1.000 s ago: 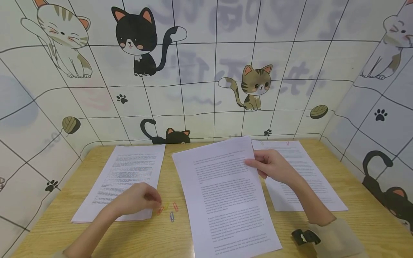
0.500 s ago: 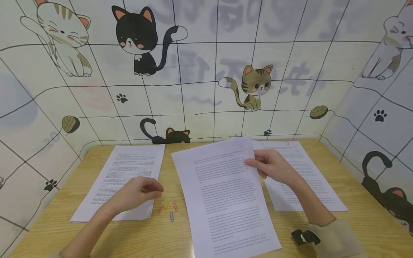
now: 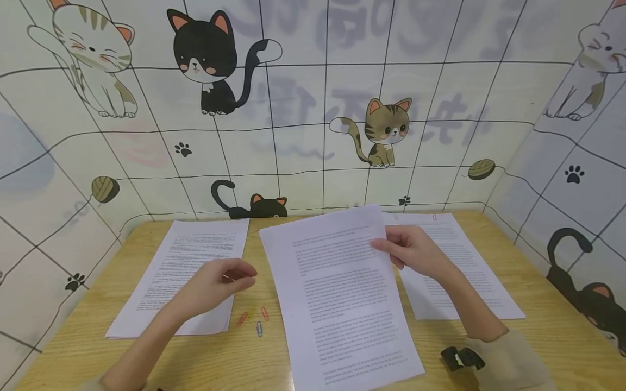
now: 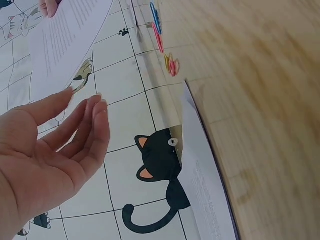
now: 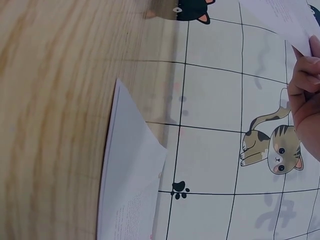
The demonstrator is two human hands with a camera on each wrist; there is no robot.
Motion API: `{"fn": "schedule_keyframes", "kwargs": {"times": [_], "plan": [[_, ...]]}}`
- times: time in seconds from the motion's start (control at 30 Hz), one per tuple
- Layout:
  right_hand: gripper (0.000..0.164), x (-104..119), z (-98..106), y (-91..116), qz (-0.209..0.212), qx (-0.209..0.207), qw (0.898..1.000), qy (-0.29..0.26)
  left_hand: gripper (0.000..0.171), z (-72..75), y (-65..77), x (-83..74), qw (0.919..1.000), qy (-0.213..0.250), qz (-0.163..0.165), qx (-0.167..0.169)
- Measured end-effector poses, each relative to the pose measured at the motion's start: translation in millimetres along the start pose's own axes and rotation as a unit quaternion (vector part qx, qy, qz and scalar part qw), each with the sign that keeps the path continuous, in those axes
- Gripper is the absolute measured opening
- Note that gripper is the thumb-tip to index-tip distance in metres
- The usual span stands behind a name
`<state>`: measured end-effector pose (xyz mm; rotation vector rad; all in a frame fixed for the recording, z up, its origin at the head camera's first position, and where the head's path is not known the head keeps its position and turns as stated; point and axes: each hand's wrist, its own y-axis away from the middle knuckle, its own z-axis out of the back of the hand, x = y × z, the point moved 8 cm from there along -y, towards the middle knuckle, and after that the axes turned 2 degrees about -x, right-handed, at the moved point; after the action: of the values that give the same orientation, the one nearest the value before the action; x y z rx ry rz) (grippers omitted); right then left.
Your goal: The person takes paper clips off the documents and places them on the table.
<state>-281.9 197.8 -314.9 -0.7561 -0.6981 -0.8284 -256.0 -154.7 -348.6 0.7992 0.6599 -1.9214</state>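
My right hand (image 3: 415, 251) pinches the upper right edge of a printed sheet of paper (image 3: 342, 304), thumb in front, and holds it tilted up over the middle of the table. In the right wrist view a corner of that sheet (image 5: 285, 20) shows at the fingers. My left hand (image 3: 215, 288) hovers above the right edge of the left paper stack (image 3: 195, 255), its fingers loosely bent and a gap between thumb and fingertips. Nothing shows between them in the left wrist view. Just below that hand lie paper clips: a blue one (image 3: 260, 328), a yellow one (image 3: 251, 312) and two red ones (image 3: 264, 314).
Another printed stack (image 3: 469, 282) lies on the right, partly behind the raised sheet and right arm, with a red clip (image 3: 434, 216) at its top edge. A cat-patterned cloth wall (image 3: 303, 152) encloses the wooden table (image 3: 195, 364) at the back and sides.
My left hand has risen from beside the paper clips and moved up and slightly right, its thumb and fingers parting. The right hand and its sheet have barely moved.
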Motion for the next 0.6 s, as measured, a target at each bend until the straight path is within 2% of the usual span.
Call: {"fn": "schedule_keyframes", "kwargs": {"times": [0.3,0.6], "plan": [[0.008,1,3,1,0.004,-0.016,1.0,-0.015,0.038,-0.1,-10.2,-13.9,0.9972,0.029,-0.03,-0.061],[0.013,3,8,2,0.008,-0.038,0.999,-0.019,0.041,-5.6,-18.4,-25.4,0.9942,0.076,-0.043,-0.063]]}}
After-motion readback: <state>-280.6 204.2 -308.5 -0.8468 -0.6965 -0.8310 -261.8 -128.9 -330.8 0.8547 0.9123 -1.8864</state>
